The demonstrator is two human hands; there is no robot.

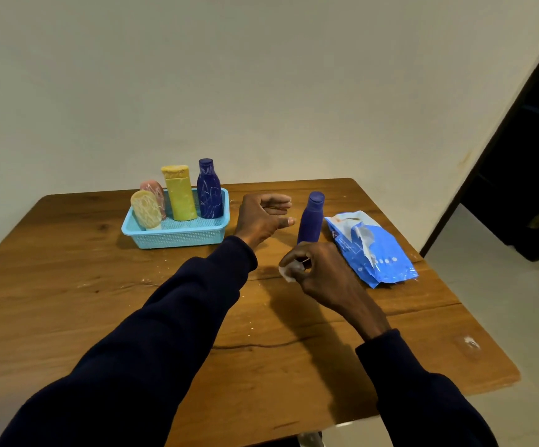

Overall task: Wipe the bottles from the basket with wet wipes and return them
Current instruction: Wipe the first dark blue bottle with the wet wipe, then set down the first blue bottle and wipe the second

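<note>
Wooden brown table (68,301) carries a light-blue perforated plastic basket (177,240) at the back left, with four scribbled-on bottles (181,195) in it. Right of the basket lies a crumpled blue-and-white wet-wipe pack (374,253), its print too small to read. Touching or just beside the pack, a dark-blue round-capped plastic bottle (311,219) stands upright on the wood. The left hand (261,217) hovers near this bottle, fingers relaxed, holding nothing. The right hand (319,272) pinches a small white wipe (285,272). The bottle looks light, stiff and smooth, probably slippery when wet, and is best clasped round its body.
</note>
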